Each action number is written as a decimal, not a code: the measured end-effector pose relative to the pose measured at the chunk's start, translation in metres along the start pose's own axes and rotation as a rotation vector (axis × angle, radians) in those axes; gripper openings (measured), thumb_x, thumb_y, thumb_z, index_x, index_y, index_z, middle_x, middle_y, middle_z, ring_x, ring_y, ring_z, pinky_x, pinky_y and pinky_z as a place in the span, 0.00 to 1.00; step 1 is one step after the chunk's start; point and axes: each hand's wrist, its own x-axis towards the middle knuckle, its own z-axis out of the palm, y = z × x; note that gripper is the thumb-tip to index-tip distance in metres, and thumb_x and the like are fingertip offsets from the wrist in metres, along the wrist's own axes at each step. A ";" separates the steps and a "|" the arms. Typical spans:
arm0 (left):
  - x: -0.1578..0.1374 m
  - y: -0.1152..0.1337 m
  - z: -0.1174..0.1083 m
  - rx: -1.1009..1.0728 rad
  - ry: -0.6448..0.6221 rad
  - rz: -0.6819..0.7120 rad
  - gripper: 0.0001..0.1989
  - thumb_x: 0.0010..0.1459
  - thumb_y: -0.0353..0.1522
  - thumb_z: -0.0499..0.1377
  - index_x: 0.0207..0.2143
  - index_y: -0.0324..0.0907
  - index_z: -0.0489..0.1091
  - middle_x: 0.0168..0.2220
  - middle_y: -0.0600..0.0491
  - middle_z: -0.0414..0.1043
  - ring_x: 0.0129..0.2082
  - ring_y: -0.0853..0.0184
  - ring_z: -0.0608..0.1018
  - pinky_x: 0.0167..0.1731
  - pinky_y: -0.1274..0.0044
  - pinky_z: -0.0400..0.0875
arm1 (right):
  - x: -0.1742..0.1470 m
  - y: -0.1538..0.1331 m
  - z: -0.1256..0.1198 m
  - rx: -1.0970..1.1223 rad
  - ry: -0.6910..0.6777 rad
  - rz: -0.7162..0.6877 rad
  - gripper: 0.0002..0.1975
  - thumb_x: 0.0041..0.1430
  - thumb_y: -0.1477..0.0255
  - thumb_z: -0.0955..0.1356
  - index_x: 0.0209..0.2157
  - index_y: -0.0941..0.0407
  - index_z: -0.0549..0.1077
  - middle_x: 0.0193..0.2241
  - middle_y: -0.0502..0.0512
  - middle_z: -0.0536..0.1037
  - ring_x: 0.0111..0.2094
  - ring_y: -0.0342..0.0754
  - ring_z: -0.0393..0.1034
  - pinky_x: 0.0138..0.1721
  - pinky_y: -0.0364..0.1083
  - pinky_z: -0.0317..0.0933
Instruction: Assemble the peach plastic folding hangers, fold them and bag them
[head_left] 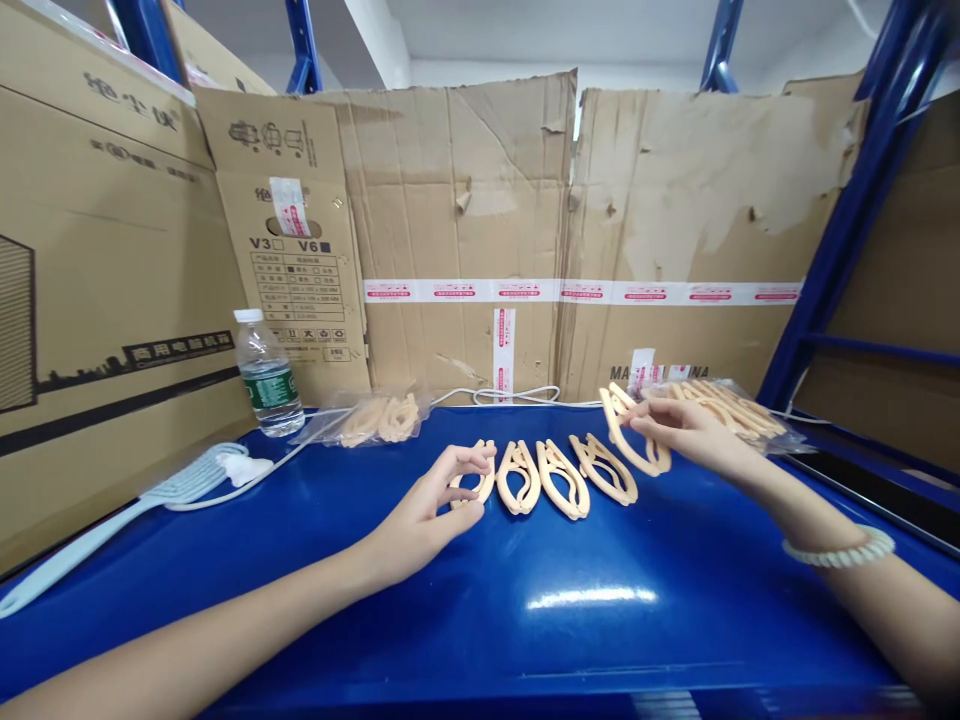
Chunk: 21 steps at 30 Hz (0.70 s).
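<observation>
Several beige folding clothes hangers, folded into loops, lie in a row on the blue tabletop (480, 610). My left hand (442, 500) hovers over the leftmost folding hanger (484, 485), thumb and fingers apart and partly covering it; whether it touches is unclear. To its right lie a second hanger (519, 505), a third hanger (577, 508) and a fourth hanger (626, 492). At the row's right end my right hand (679, 425) pinches a tilted folding hanger (626, 450) between thumb and fingers. A pale coiled band circles my right wrist.
A clear bag of hangers (724, 410) sits behind my right hand; another bagged bundle (382, 418) lies at the back left. Left of that stand a water bottle (270, 385) and a light-blue fly swatter (180, 480). A white cable (517, 395) runs along the cardboard wall (457, 200).
</observation>
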 end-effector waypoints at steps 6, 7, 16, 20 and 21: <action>0.002 -0.004 -0.001 0.081 0.010 -0.006 0.14 0.61 0.32 0.54 0.49 0.47 0.59 0.60 0.48 0.58 0.59 0.60 0.63 0.52 0.65 0.65 | 0.012 0.034 -0.012 -0.355 -0.118 0.109 0.19 0.52 0.54 0.63 0.24 0.56 0.71 0.21 0.52 0.70 0.25 0.47 0.64 0.26 0.45 0.56; 0.002 -0.004 -0.002 0.113 0.013 -0.004 0.14 0.61 0.32 0.53 0.50 0.48 0.59 0.59 0.48 0.58 0.59 0.60 0.63 0.52 0.66 0.65 | 0.012 0.036 -0.010 -0.364 -0.153 0.119 0.18 0.52 0.56 0.63 0.25 0.56 0.71 0.22 0.52 0.71 0.26 0.47 0.65 0.27 0.45 0.57; -0.001 -0.006 -0.003 0.481 -0.030 0.068 0.19 0.60 0.28 0.51 0.53 0.50 0.57 0.58 0.52 0.60 0.58 0.61 0.63 0.54 0.67 0.64 | 0.002 0.025 0.000 -0.329 -0.271 0.296 0.09 0.60 0.66 0.62 0.36 0.58 0.65 0.26 0.54 0.73 0.22 0.46 0.70 0.20 0.43 0.63; -0.001 -0.006 -0.003 0.544 -0.027 0.067 0.20 0.60 0.28 0.50 0.54 0.48 0.56 0.59 0.50 0.59 0.59 0.59 0.62 0.56 0.64 0.62 | -0.004 0.014 0.001 -0.361 -0.312 0.321 0.07 0.62 0.68 0.60 0.38 0.58 0.64 0.27 0.55 0.73 0.21 0.46 0.71 0.19 0.42 0.65; -0.001 -0.006 -0.004 0.563 -0.028 0.072 0.20 0.60 0.28 0.50 0.55 0.48 0.56 0.59 0.49 0.58 0.60 0.58 0.62 0.57 0.63 0.61 | -0.005 0.012 0.000 -0.374 -0.313 0.319 0.08 0.62 0.68 0.60 0.38 0.58 0.64 0.29 0.56 0.74 0.22 0.47 0.72 0.20 0.43 0.65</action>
